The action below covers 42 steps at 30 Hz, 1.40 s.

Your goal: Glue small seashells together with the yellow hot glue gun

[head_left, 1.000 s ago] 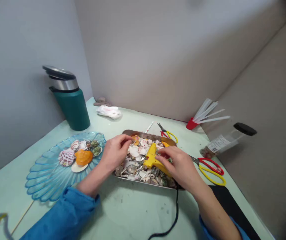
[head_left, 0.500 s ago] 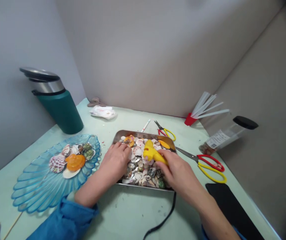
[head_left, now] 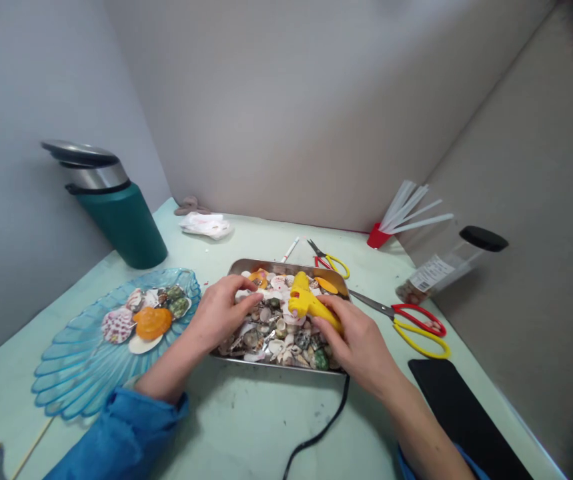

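Observation:
A metal tray (head_left: 286, 265) full of mixed seashells (head_left: 276, 330) sits in the middle of the table. My right hand (head_left: 359, 343) is wrapped round a yellow glue gun (head_left: 307, 305) above the shells; its black cord (head_left: 316, 433) trails toward me. My left hand (head_left: 222, 308) reaches into the tray's left side with fingers curled, pinching a small pale shell (head_left: 243, 294). A blue scalloped glass dish (head_left: 81, 353) to the left holds several shells, among them an orange one (head_left: 151, 322).
A teal flask (head_left: 116, 213) with a steel lid stands far left. Large red and yellow scissors (head_left: 411, 323) lie right of the tray, small scissors (head_left: 329, 261) behind it. A red holder with glue sticks (head_left: 401, 213), a tilted jar (head_left: 449, 267) and a black pad (head_left: 461, 413) are at right.
My left hand moved from the far orange shells down across the tray's left side and now pinches a pale shell. My right hand took hold of the glue gun and raised it slightly.

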{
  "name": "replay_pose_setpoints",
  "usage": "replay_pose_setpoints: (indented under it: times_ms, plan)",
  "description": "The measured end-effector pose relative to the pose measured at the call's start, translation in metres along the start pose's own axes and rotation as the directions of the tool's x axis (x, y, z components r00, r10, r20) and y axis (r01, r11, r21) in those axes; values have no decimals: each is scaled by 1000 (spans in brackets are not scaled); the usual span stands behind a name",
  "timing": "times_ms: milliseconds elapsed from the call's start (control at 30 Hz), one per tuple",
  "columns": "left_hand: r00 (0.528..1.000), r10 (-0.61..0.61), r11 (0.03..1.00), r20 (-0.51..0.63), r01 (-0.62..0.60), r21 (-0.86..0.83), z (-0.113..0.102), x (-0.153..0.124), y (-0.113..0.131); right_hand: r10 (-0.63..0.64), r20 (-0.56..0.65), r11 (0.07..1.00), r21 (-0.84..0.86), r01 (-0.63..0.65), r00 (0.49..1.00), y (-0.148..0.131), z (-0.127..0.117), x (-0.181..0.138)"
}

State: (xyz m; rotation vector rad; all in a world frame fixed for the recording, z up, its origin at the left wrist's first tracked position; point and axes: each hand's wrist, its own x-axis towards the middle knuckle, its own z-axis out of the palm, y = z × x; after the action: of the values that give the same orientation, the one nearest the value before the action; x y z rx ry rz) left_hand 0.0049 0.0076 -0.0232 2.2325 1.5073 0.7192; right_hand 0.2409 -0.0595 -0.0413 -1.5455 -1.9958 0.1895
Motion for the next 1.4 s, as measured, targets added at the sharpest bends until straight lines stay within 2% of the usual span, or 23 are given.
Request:
replay_pose_setpoints:
  times_ms: [167,267,333,400,433,467,567,667,733,800,833,900,967,1000,1067,1100,1133,1167,1233,1267,1333,1367,1400]
  plan:
    - [1000,-15,992,-17,13,-126,-6,2,2,-29,47,974,-222,39,998,2,-1,0]
    - [994,-37,976,-103,13,-218,-12,8,13,-61,-68,977,-209,45,996,-22,-6,-2]
    - [985,-72,954,-157,21,-300,-18,15,27,-80,-133,996,36,86,988,-52,-4,-6]
    - [978,-98,926,-183,22,-378,-24,22,44,-66,77,925,379,32,995,-89,6,-11]
    - [972,-114,902,-205,15,-431,-26,25,53,-64,206,861,506,-50,976,-106,13,-12]
    - [963,-141,825,-231,-15,-566,-29,27,62,-81,303,768,626,-134,950,-122,22,-13]
    - [970,-131,523,-205,-108,-845,-36,33,81,-98,446,300,866,-401,890,-154,47,-13]
    - [991,-126,177,-41,-18,-984,-42,38,86,-77,514,-131,844,-520,854,-168,61,-10]
    - [987,-154,64,42,53,-997,-46,40,87,-49,491,-238,840,-487,870,-173,62,-9]
    - [984,-177,75,27,41,-996,-49,39,89,11,438,-211,880,-426,899,-177,60,-9]
    - [983,-182,135,-38,-13,-991,-50,38,91,47,406,-184,901,-392,912,-179,59,-9]
    - [954,-155,356,-257,-189,-915,-50,34,95,116,354,-159,929,-334,928,-182,57,-8]
    - [874,-51,626,-484,-350,-697,-47,28,97,162,322,-189,938,-291,933,-183,53,-5]
    - [846,31,727,-532,-385,-569,-44,24,97,181,311,-215,938,-271,933,-184,51,-2]
    - [793,173,860,-585,-411,-303,-38,18,96,212,290,-269,935,-230,933,-183,46,5]
    - [770,219,885,-600,-416,-210,-36,16,94,220,276,-286,935,-208,936,-182,44,8]
    - [774,233,892,-589,-411,-188,-34,15,92,224,257,-285,940,-190,940,-181,42,10]
    - [790,202,889,-579,-396,-231,-33,14,90,218,241,-266,947,-181,946,-180,42,12]
    - [864,34,796,-502,-327,-509,-35,16,86,167,223,-174,965,-194,960,-178,44,10]
    - [906,-78,680,-415,-256,-687,-37,17,84,121,231,-113,969,-218,965,-177,45,7]
    - [969,-189,366,-157,-79,-927,-44,20,79,25,278,30,960,-278,960,-173,47,0]
    - [977,-211,251,-32,23,-968,-47,20,76,-18,301,120,947,-297,953,-170,46,-4]
    - [969,-242,195,44,93,-976,-50,20,72,-6,304,244,924,-293,953,-165,43,-7]
